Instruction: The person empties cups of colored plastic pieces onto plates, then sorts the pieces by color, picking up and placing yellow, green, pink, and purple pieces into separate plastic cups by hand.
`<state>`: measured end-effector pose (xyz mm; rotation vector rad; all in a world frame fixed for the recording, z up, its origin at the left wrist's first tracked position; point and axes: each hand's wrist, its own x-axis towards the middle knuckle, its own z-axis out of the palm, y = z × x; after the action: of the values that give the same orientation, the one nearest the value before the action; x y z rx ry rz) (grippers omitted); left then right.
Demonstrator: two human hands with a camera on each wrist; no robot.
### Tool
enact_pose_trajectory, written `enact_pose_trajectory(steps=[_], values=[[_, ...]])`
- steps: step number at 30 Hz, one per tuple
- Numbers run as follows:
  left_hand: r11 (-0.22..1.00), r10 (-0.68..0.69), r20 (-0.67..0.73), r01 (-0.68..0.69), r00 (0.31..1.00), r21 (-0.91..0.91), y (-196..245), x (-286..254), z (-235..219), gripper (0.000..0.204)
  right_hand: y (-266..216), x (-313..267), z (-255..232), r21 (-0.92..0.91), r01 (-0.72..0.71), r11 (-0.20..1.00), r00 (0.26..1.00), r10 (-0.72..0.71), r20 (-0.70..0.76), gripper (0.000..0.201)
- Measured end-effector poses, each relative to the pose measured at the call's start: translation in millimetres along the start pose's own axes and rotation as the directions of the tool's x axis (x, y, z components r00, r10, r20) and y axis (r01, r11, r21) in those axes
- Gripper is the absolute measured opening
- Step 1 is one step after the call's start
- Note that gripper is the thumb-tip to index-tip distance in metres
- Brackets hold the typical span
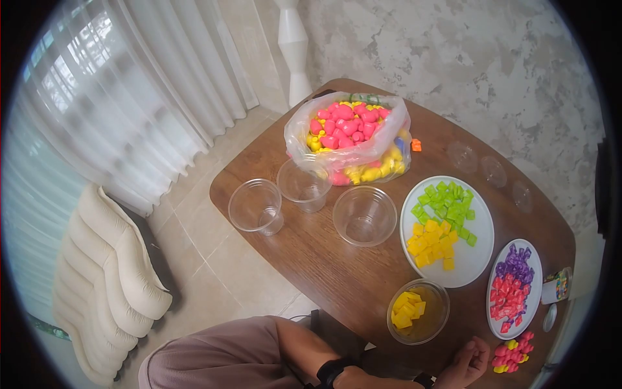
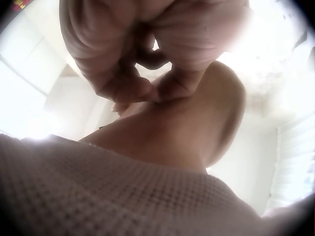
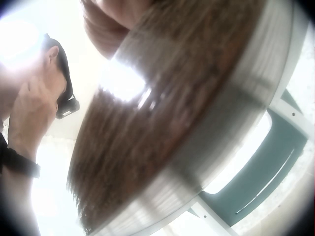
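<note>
Beside the table's near edge, my right hand (image 1: pixel 463 366) lies with loosely bent fingers; no object shows in it. Nearest to it are a heap of small pink and yellow pieces (image 1: pixel 512 353) and a see-through plastic cup (image 1: pixel 444 324) of yellow square packets (image 1: pixel 407 310). My left hand (image 3: pixel 37 105) is raised to the face in the right wrist view, a black band round its wrist. Up close in the left wrist view, its thumb and finger (image 2: pixel 130 91) meet at the tips, with no object visible between them. The head view cuts most of this hand off.
Green packets (image 1: pixel 447 201) and yellow ones share a white plate (image 1: pixel 470 266). Purple and red packets lie on a smaller plate (image 1: pixel 536 259). Several see-through cups (image 1: pixel 365 217) stand in front of a plastic bag (image 1: pixel 304 139) of pink and yellow pieces. Transparent lids (image 1: pixel 494 172) lie by the wall.
</note>
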<state>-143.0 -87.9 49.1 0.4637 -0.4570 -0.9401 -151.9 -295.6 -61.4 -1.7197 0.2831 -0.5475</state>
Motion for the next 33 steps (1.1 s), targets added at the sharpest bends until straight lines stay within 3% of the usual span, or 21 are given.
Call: enact_pose_trajectory(steps=[27,33], values=[[1.000,0.008,0.008,-0.008,1.000,-0.012,-1.9,-2.1,0.1,0.041,0.2,-0.3,0.3,0.027,0.021,0.999,1.000,-0.021,-0.005,0.009],[1.000,0.009,0.017,-0.009,1.000,-0.008,5.6,-6.6,0.3,0.040,-4.6,-1.1,3.0,0.057,-0.030,0.998,0.999,0.031,-0.018,0.009]])
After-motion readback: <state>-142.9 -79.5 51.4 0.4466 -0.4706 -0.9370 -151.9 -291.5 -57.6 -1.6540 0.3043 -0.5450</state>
